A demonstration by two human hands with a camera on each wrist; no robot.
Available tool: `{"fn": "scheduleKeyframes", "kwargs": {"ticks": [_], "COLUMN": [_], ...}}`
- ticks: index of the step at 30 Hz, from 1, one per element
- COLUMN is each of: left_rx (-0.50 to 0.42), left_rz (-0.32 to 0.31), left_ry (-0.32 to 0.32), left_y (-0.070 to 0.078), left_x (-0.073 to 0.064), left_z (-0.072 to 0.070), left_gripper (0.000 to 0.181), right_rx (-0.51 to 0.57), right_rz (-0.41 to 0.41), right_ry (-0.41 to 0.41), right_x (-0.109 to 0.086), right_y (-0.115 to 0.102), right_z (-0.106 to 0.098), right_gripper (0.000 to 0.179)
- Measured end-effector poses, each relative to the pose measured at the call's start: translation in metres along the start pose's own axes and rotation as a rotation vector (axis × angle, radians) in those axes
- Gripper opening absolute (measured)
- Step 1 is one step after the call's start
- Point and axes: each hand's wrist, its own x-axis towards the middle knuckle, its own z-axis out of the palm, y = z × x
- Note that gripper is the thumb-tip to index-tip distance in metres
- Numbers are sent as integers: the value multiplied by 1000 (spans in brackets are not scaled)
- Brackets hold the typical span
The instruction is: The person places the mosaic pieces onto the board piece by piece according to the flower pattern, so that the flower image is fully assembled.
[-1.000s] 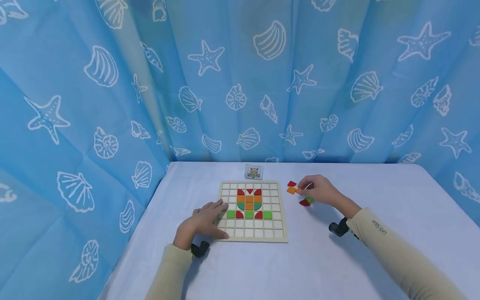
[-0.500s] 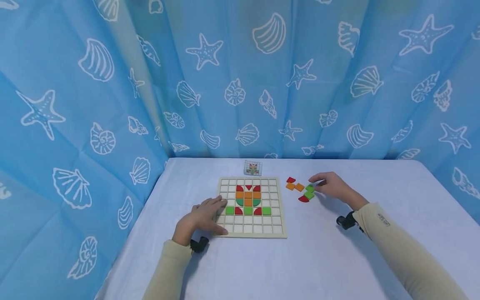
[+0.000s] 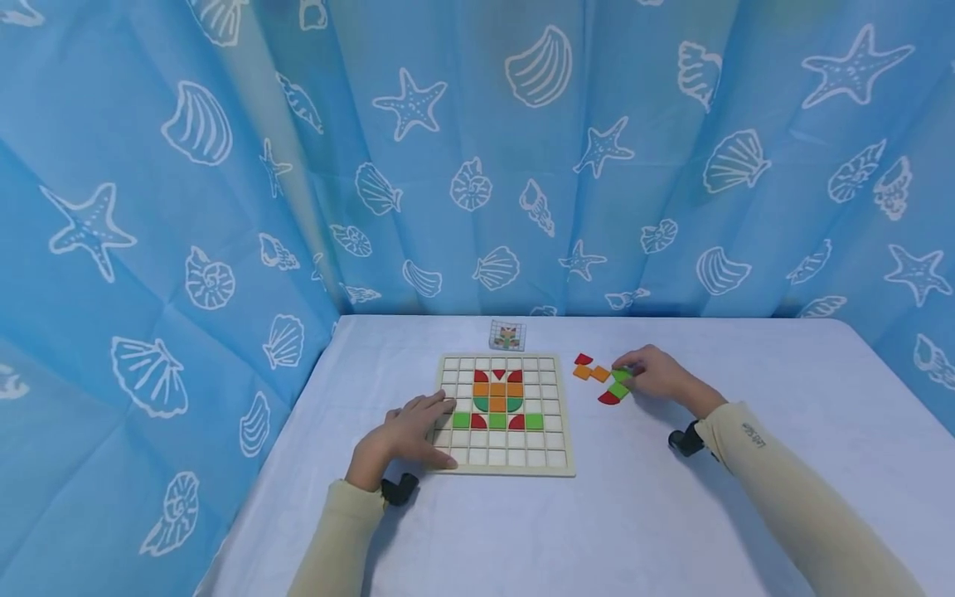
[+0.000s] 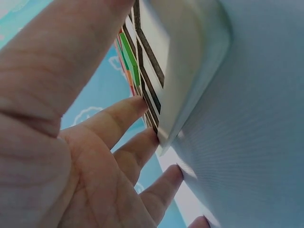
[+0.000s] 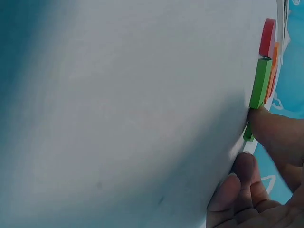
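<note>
A square cream grid board (image 3: pixel 563 456) lies on the table, with red, orange and green tiles laid in a flower-like pattern. My left hand (image 3: pixel 409 433) rests on its left edge, fingers spread; in the left wrist view the fingertips touch the board's rim (image 4: pixel 183 95). To the right of the board, my right hand (image 3: pixel 656 375) pinches a green tile (image 3: pixel 619 377) between thumb and fingers. Close by lie another green tile (image 3: pixel 618 390), a red quarter-round tile (image 3: pixel 608 399), two orange tiles (image 3: pixel 582 372) and a second red tile (image 3: pixel 584 359).
A small pattern card (image 3: pixel 507 336) with a printed coloured grid lies behind the board. White cloth (image 3: pixel 522 539) covers the table. Blue curtains (image 3: pixel 448 232) with shell and starfish prints hang along the back and left.
My right hand has drawn back slightly to the right from the orange tiles, uncovering them and the green tiles, and its fingers have closed on a green tile. My left hand stays on the board.
</note>
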Motion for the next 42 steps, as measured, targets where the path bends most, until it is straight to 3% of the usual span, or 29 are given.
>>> {"fn": "scheduleKeyframes", "kwargs": {"ticks": [8, 19, 23, 28, 34, 42], "left_rx": [21, 20, 18, 1, -23, 6], "left_rz": [1, -13, -12, -10, 5, -10], "left_ry": [12, 12, 12, 8, -1, 18], "left_y": [1, 1, 1, 1, 1, 6], "left_x": [0, 0, -1, -2, -4, -3], "left_z": [0, 0, 0, 5, 11, 0], "left_gripper": [99, 99, 98, 98, 97, 98], "right_rx": [65, 49, 51, 91, 124, 117], "right_rz": [145, 187, 162, 111, 110, -49], "right_ry": [73, 141, 205, 269, 225, 191], "right_x": [-2, -5, -6, -7, -8, -3], "right_y": [0, -6, -19, -35, -64, -109], "right_z": [-3, -10, -12, 3, 27, 49], "right_gripper": [31, 35, 32, 32, 29, 18]}}
